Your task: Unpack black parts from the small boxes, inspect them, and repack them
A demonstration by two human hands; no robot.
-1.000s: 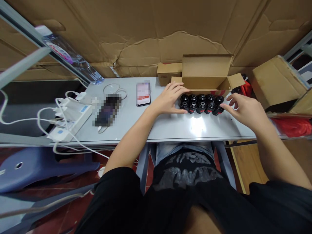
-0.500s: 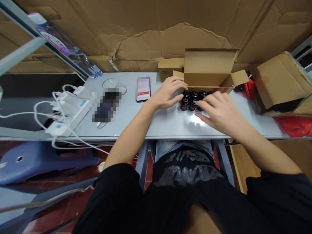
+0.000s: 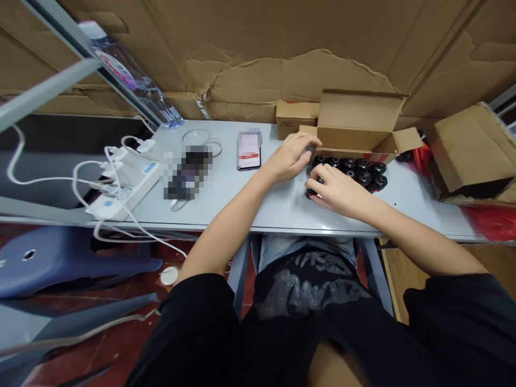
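Observation:
Small black cylindrical parts (image 3: 364,178) with stepped round tops and red marks stand in close rows on the table. The fingers of my right hand (image 3: 341,192) close around one black cylindrical part (image 3: 309,193) at the front left of the group; the hand covers most of it and some neighbours. My left hand (image 3: 291,156) is at the left end of the rows, fingers and thumb bent around a dark grey thing (image 3: 308,151) that I cannot make out. Right behind the rows stands an open cardboard box (image 3: 350,137), flaps raised.
A smaller carton (image 3: 296,119) stands behind my left hand. Left are a phone (image 3: 249,150), a blurred-out device (image 3: 188,173), a white power strip (image 3: 131,188) with cables and a water bottle (image 3: 133,80). A large carton (image 3: 470,150) and red material (image 3: 492,221) are on the right.
My right hand has moved left along the parts and now holds one at the front left, uncovering the right end of the rows. My left hand stays at the left end, its fingers more curled.

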